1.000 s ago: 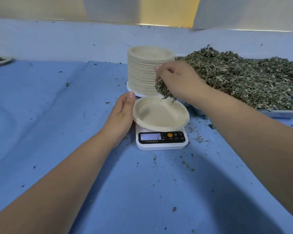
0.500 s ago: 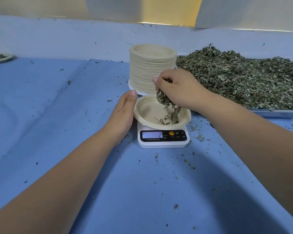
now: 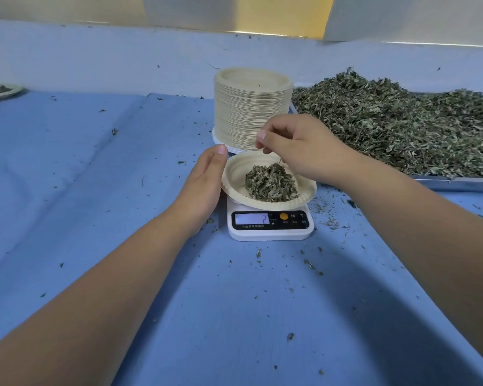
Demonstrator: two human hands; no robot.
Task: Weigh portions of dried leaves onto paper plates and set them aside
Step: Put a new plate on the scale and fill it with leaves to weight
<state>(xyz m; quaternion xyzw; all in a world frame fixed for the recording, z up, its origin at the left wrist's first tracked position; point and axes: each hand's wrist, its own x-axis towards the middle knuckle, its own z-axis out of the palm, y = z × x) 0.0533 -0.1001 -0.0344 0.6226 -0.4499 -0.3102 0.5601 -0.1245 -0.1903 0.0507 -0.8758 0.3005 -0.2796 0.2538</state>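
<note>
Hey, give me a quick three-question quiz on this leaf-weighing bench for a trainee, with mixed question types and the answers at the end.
1. True or false: the paper plate on the digital scale holds a heap of dried leaves.
2. Where does the stack of spare paper plates stand? A) behind the scale B) left of the scale C) in front of the scale
3. Which hand touches the rim of the plate on the scale?
Key: 1 true; 2 A; 3 the left hand.
</note>
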